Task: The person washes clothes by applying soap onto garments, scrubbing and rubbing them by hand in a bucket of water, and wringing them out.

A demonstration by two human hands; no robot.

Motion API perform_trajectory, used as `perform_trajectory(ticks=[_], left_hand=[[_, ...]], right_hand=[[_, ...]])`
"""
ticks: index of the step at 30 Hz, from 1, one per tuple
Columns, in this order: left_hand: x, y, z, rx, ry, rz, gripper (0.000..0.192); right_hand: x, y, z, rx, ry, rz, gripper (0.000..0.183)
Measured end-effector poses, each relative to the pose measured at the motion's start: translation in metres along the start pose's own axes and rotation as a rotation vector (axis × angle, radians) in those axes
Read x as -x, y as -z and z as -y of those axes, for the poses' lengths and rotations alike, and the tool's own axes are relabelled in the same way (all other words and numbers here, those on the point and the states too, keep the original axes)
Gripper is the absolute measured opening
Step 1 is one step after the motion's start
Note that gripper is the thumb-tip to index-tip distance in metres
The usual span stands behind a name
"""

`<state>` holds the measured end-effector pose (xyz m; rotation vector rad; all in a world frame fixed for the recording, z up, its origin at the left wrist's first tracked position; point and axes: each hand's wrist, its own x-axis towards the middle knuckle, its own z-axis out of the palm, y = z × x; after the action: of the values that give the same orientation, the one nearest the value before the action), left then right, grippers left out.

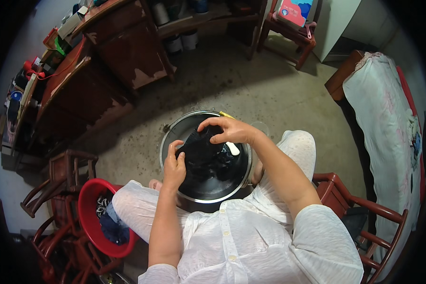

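Observation:
A round metal basin (167, 140) with a shiny rim stands on the floor between my knees. Inside it lies wet black cloth (202, 151) in dark water. My left hand (174, 165) grips the cloth's left side between thumb and fingers, above the basin. On the far side, my right hand (230, 131) curls its fingers and thumb around a raised part of the same cloth. Just below the right hand is a white handle-like object (233, 148), its other end hidden. A yellow object (227, 114) shows at the far rim, partly behind my right hand.
At my left knee a red plastic tub (87, 220) holds clothes (113, 225). Wooden chairs (71, 167) crowd the left; another chair (380, 209) stands on my right. Worn wooden cabinets (124, 53) line the far left. A cloth-covered piece of furniture (372, 103) runs along the right.

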<state>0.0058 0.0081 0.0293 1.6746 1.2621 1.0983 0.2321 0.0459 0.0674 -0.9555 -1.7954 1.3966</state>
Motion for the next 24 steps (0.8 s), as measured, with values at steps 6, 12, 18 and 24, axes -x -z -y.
perform_trajectory(ticks=[6, 12, 18, 24], left_hand=[[0.002, 0.005, -0.003, -0.100, -0.057, 0.341, 0.022], [0.005, 0.002, -0.004, -0.237, 0.060, 0.258, 0.028], [0.014, -0.006, -0.021, -0.355, 0.045, 0.411, 0.036], [0.018, -0.009, 0.003, -0.368, -0.017, 0.305, 0.023]], right_hand=[[0.004, 0.004, 0.008, 0.413, -0.046, 0.019, 0.022], [0.009, 0.002, 0.006, 0.517, 0.042, -0.048, 0.022], [0.011, 0.000, 0.015, 0.535, 0.013, -0.028, 0.023], [0.013, 0.005, 0.014, 0.550, 0.045, -0.142, 0.024]])
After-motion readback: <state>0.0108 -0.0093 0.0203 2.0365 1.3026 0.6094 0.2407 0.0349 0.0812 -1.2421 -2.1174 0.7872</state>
